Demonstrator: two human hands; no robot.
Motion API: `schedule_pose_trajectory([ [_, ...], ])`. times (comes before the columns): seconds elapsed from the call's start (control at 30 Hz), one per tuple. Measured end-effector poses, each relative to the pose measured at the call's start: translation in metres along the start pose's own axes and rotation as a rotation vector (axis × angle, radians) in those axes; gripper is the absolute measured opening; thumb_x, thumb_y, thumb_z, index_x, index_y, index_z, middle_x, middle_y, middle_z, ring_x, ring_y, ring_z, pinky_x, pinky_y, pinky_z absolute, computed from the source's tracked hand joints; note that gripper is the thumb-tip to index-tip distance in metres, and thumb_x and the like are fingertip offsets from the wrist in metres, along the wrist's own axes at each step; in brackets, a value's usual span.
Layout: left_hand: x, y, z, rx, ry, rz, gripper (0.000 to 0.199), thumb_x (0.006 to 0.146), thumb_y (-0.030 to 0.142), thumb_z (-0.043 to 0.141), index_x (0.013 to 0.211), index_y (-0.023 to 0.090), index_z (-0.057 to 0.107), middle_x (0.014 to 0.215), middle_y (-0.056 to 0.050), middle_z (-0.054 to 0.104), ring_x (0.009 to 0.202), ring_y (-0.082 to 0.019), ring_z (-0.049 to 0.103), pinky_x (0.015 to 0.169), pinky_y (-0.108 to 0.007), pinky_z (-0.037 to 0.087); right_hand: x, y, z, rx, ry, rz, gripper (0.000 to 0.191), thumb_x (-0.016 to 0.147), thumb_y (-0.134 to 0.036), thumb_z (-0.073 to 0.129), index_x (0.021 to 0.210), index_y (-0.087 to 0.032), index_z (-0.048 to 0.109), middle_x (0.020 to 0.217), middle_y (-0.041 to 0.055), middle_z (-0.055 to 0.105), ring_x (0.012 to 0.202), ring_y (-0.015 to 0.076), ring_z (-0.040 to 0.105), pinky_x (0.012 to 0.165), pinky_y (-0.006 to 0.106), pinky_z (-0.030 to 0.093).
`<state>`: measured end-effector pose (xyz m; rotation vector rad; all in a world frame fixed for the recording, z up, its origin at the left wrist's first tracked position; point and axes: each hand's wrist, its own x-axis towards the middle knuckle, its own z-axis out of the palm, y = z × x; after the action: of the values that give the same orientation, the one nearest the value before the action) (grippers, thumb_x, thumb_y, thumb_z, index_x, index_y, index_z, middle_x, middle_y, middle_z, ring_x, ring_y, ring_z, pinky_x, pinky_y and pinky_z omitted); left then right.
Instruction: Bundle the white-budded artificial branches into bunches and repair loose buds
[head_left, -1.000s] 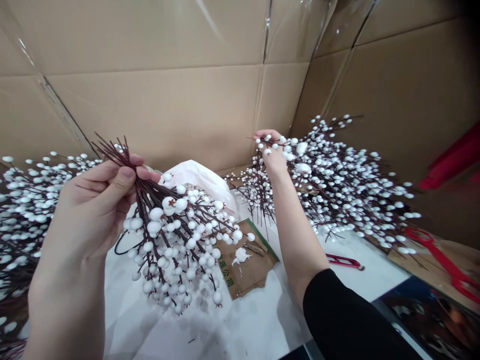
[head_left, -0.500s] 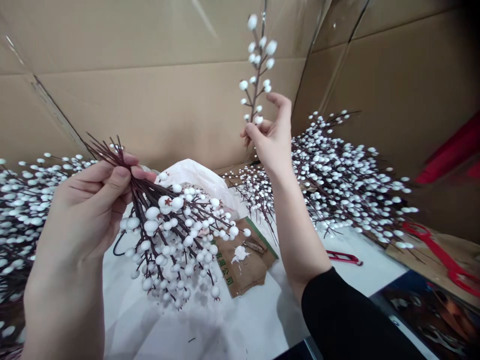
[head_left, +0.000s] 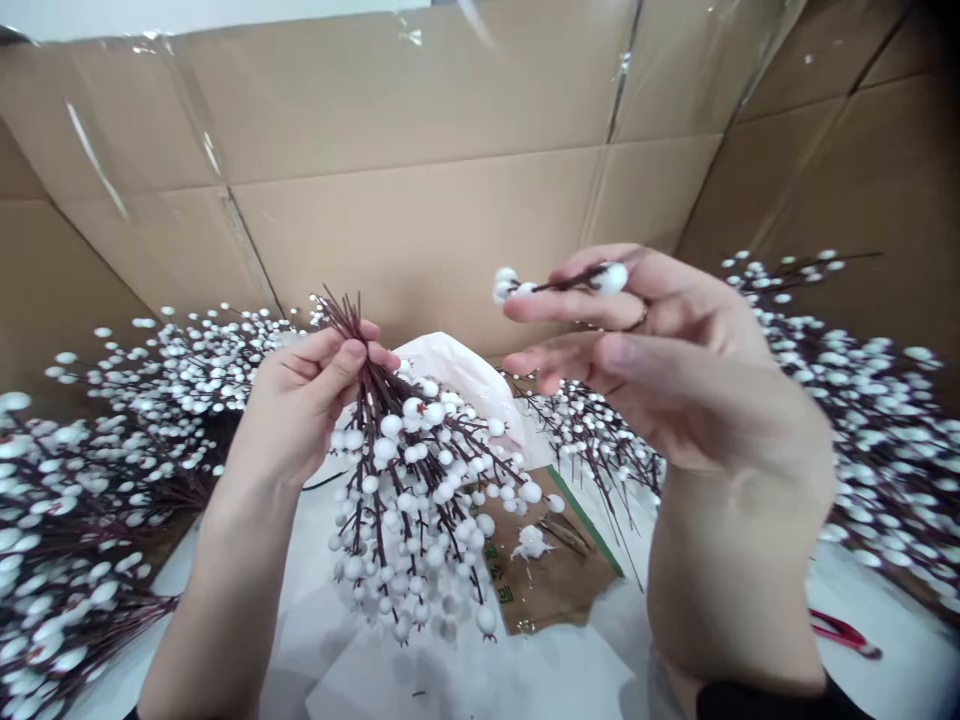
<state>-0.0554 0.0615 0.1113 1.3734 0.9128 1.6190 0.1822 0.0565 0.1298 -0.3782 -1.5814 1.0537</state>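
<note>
My left hand [head_left: 311, 400] is closed round the brown stems of a bunch of white berry sprigs [head_left: 420, 480]. The stem ends point up past the fingers, and the berries hang down over the table. To the right, my right hand [head_left: 675, 350] is raised with a single white berry sprig [head_left: 570, 282] at its fingers. This sprig lies nearly level, with berries showing at both sides of the fingers; part of its stem is hidden behind them.
More berry sprigs lie in heaps at the left [head_left: 97, 500], at the right [head_left: 877, 430] and behind my right hand. A brown cardboard piece [head_left: 562, 590] with a white blob [head_left: 531, 542] lies on the white table covering. A red-handled tool [head_left: 844, 632] is at right. Cardboard walls [head_left: 420, 220] stand behind.
My right hand has lowered and turned, so the single sprig has gone from upright to nearly level. My left hand still holds the bunch. The view has shifted.
</note>
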Motion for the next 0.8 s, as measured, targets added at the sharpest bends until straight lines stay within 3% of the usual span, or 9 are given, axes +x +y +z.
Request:
schedule_pose_trajectory([
  [0.1,0.0,0.0,0.0,-0.01,0.013,0.0,0.022,0.071,0.032,0.078,0.084,0.015,0.07,0.074,-0.004,0.072,0.071,-0.014,0.068,0.065,-0.022,0.056,-0.001,0.006,0.009,-0.233,0.118,-0.055,0.017,0.074,-0.022,0.073,0.089,-0.023,0.065,0.072,-0.0015,0.069,0.056,0.0124,0.063,0.046,0.022,0.047],
  [0.17,0.0,0.0,0.001,-0.024,0.019,-0.011,0.022,0.07,0.03,0.078,0.082,0.014,0.071,0.074,-0.004,0.072,0.071,-0.013,0.067,0.066,-0.021,0.055,-0.003,0.007,0.017,-0.463,0.21,-0.057,0.01,0.074,-0.024,0.074,0.079,-0.021,0.065,0.054,-0.0052,0.055,0.046,0.0076,0.048,0.039,0.02,0.034],
  [0.23,0.0,0.0,0.001,-0.043,0.022,-0.018,0.02,0.07,0.028,0.079,0.081,0.014,0.071,0.074,-0.004,0.072,0.072,-0.013,0.067,0.068,-0.02,0.055,-0.006,0.006,0.023,-0.661,0.249,-0.037,0.01,0.074,-0.025,0.073,0.075,-0.02,0.065,0.05,-0.0067,0.045,0.043,0.006,0.037,0.038,0.02,0.026],
  [0.37,0.001,-0.003,0.001,-0.083,-0.001,-0.026,0.018,0.072,0.027,0.077,0.083,0.014,0.071,0.074,-0.004,0.071,0.072,-0.013,0.067,0.069,-0.021,0.055,-0.009,0.007,0.028,-0.821,0.224,-0.018,0.01,0.077,-0.031,0.07,0.077,-0.021,0.066,0.054,-0.0047,0.047,0.047,0.0083,0.039,0.041,0.022,0.027],
  [0.5,0.0,-0.004,0.0,-0.106,-0.007,-0.028,0.019,0.073,0.028,0.076,0.086,0.014,0.071,0.073,-0.004,0.071,0.071,-0.012,0.066,0.068,-0.021,0.054,-0.003,0.013,0.032,-0.995,0.211,-0.115,0.007,0.079,-0.029,0.068,0.079,-0.022,0.067,0.073,0.0,0.059,0.059,0.0118,0.05,0.05,0.025,0.033],
  [0.63,-0.001,-0.002,-0.001,-0.1,0.009,-0.023,0.02,0.073,0.028,0.075,0.086,0.014,0.071,0.074,-0.004,0.071,0.072,-0.013,0.066,0.069,-0.023,0.054,-0.002,0.015,0.037,-1.235,0.2,-0.196,0.002,0.08,-0.023,0.065,0.079,-0.022,0.065,0.082,0.0018,0.062,0.061,0.0136,0.052,0.055,0.027,0.033],
  [0.8,0.0,-0.001,-0.001,-0.098,0.015,-0.024,0.021,0.072,0.028,0.076,0.087,0.014,0.07,0.075,-0.004,0.072,0.074,-0.014,0.067,0.071,-0.023,0.055,-0.016,0.007,0.039,-1.307,0.344,-0.238,0.011,0.087,-0.028,0.059,0.097,-0.023,0.059,0.076,0.002,0.064,0.053,0.0142,0.048,0.052,0.028,0.03],
])
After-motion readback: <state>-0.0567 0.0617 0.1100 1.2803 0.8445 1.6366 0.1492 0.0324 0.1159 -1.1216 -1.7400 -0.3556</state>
